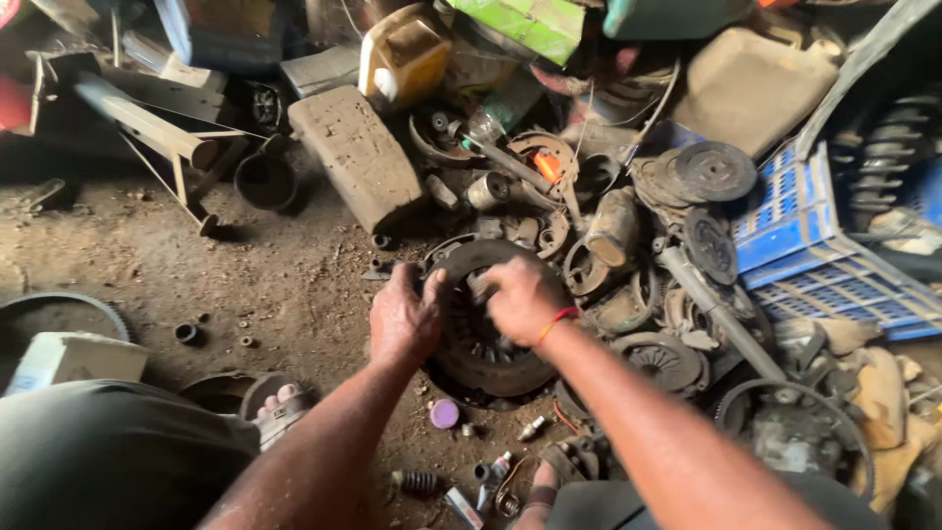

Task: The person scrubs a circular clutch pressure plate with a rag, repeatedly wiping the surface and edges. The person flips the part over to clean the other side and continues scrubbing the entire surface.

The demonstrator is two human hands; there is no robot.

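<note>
A dark round clutch pressure plate (486,358) lies on the dirt floor in the middle of the head view. My left hand (404,316) grips its left rim. My right hand (522,297), with a red thread around the wrist, is closed over the plate's upper middle; what its fingers hold is hidden. Both forearms reach forward from the bottom of the frame.
A heap of greasy metal parts, discs (714,170) and springs fills the right. A blue plastic crate (800,231) lies far right. A concrete block (355,152) and a yellow jerrycan (402,54) sit behind. Small bolts, a purple cap (444,413) and a spring (417,481) lie near my knees.
</note>
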